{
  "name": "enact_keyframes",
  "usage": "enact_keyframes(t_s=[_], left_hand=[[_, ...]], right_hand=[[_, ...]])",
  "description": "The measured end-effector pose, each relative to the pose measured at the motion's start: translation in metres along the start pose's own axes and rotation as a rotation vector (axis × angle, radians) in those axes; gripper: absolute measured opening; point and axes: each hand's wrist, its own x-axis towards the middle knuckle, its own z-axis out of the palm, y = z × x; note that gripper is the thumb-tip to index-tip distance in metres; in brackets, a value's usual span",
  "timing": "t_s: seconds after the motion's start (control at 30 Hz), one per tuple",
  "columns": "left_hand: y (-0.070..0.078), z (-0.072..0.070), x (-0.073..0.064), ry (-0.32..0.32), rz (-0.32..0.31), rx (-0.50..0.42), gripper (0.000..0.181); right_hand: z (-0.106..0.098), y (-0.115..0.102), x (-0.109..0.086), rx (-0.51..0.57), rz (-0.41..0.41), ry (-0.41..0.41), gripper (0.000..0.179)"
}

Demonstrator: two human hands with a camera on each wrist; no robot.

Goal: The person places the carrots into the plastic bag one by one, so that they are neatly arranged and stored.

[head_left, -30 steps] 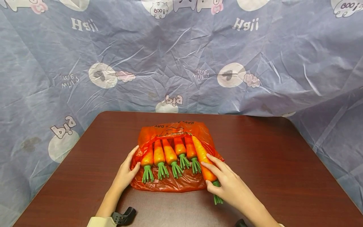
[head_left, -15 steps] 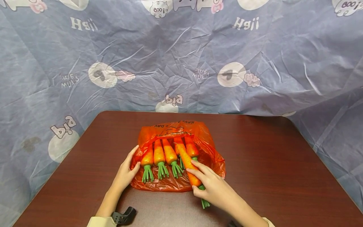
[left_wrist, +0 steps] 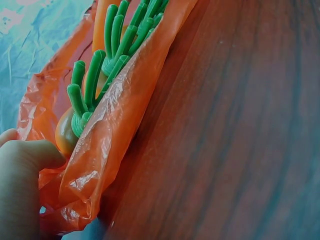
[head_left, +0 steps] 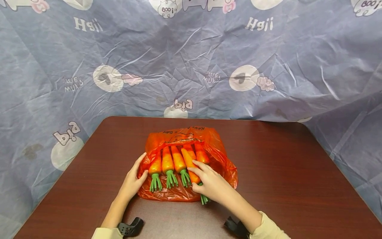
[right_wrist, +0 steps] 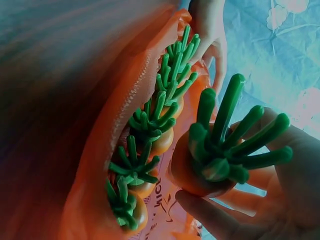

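Observation:
An orange-red plastic bag (head_left: pixel 218 139) lies on the table with its mouth facing me. Several toy carrots (head_left: pixel 167 162) lie side by side in its mouth, green tops toward me. My left hand (head_left: pixel 131 181) grips the bag's left edge, its thumb (left_wrist: pixel 42 154) beside the nearest carrot. My right hand (head_left: pixel 213 186) holds another carrot (head_left: pixel 188 158) between thumb and fingers, over the right part of the row. In the right wrist view this carrot's green top (right_wrist: pixel 227 150) stands nearest the camera, raised above the others. My hand partly hides the carrots at the right.
The dark brown wooden table (head_left: pixel 283 172) extends on both sides of the bag. A blue-grey printed cloth (head_left: pixel 191 49) hangs behind it. Black bands (head_left: pixel 131 227) are at both wrists.
My right hand has moved left with its carrot, from the bag's right side to over the row, and slightly farther away from me. The left hand stays at the bag's edge.

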Motion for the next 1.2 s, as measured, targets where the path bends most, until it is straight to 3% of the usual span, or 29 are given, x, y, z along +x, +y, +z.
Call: enact_keyframes(t_s=[0.5, 0.83, 1.2], left_hand=[[-0.001, 0.000, -0.001, 0.003, 0.032, -0.008, 0.067], [0.002, -0.001, 0.000, -0.005, 0.025, -0.014, 0.067], [0.003, -0.001, 0.000, -0.008, 0.019, -0.015, 0.067]], right_hand=[[0.015, 0.000, 0.043, -0.026, 0.078, -0.075, 0.049], [0.015, 0.000, 0.056, -0.058, 0.095, -0.081, 0.047], [0.016, -0.002, 0.070, -0.081, 0.177, -0.184, 0.049]])
